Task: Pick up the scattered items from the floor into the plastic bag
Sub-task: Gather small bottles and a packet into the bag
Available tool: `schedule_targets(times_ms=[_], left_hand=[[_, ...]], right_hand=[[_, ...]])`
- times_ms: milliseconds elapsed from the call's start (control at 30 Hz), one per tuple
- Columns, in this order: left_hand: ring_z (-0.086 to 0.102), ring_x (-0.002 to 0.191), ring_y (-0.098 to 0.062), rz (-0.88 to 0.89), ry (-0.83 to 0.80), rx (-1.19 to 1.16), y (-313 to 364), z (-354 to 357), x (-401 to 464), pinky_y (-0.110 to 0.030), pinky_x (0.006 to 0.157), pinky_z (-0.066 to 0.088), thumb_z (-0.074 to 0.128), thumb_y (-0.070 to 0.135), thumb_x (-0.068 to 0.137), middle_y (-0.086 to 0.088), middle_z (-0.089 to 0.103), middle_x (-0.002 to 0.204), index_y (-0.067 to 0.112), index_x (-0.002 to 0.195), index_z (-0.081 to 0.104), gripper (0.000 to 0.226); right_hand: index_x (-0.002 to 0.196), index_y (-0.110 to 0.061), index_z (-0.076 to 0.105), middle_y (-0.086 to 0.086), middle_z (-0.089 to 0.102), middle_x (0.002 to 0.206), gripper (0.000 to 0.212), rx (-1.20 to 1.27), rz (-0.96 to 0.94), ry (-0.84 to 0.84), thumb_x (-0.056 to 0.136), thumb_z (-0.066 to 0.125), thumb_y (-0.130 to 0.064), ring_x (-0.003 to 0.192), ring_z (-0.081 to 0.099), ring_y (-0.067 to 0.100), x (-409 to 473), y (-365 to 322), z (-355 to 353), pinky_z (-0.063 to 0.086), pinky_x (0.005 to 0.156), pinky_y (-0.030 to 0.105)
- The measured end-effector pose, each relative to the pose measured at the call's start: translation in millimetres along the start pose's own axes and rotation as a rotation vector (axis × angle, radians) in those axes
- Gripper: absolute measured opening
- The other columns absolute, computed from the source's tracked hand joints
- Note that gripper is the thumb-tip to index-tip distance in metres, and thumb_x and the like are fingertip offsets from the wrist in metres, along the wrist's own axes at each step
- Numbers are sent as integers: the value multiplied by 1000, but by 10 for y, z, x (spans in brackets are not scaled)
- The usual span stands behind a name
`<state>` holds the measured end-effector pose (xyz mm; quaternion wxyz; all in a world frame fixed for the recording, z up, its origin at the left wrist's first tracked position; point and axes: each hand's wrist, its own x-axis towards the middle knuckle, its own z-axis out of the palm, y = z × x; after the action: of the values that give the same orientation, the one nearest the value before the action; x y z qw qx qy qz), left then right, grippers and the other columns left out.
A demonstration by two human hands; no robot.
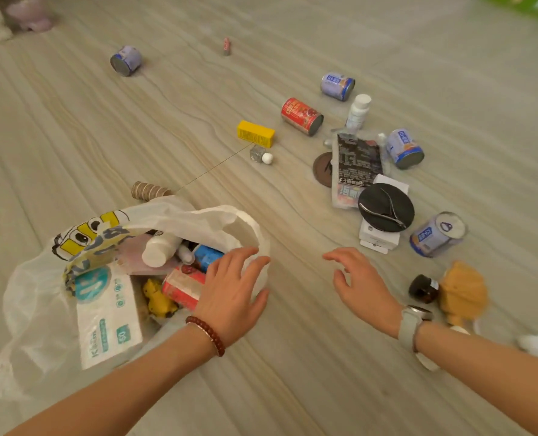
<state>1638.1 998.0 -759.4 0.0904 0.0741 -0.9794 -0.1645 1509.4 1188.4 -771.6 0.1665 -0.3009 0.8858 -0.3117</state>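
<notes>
1. Plastic bag point(38, 309) lies slumped at lower left, mouth gaping toward the middle, already holding a tissue pack, a white bottle and a red can. Risk: the limp rim may fold shut or spill its load if tugged.
2. Left hand point(233, 294) rests at the bag's rim, fingers spread and nearly straight, gripping nothing that I can see. If it lets the rim sag, drops may miss.
3. Bare floor point(293, 372) between the hands gives open room for carrying.
4. Right hand point(360, 286) hovers empty, fingers loosely curved, apart from everything.
5. Right-hand cluster is crowded: a black disc point(386, 207) sits on a white box point(379, 239), with a blue can point(437, 234) just beside. Cans lie on their sides; a nudge could roll them off.
6. Brown jar point(423, 288) touches a tan toy point(464, 291) near the right wrist.
</notes>
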Motion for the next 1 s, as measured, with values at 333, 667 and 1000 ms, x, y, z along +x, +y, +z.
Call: schedule_targets(times_ms=[333, 667, 1000], left_hand=[[61, 103, -23, 377, -386, -17, 1063, 702, 682, -33, 75, 56, 36, 40, 75, -6, 60, 114, 20, 117, 44, 47], [20, 136, -28, 221, -657, -207, 2045, 1731, 1358, -40, 112, 27, 61, 30, 83, -4, 16, 153, 18, 144, 14, 78], [49, 117, -26, 168, -592, -202, 1673, 1447, 1139, -29, 97, 40, 56, 25, 86, -10, 41, 135, 10, 136, 35, 56]], right_hand=[[135, -16, 39, 15, 37, 138, 51, -188, 682, 298, 86, 53, -25, 129, 30, 35, -339, 1494, -945, 29, 104, 45], [140, -13, 29, 17, 42, 140, 74, 103, 722, 162, 80, 65, -39, 128, 39, 36, -334, 2063, -837, 32, 107, 43], [111, -11, 51, 11, 53, 112, 37, 96, 512, 285, 81, 65, -27, 103, 51, 29, -343, 1851, -927, 39, 85, 35]])
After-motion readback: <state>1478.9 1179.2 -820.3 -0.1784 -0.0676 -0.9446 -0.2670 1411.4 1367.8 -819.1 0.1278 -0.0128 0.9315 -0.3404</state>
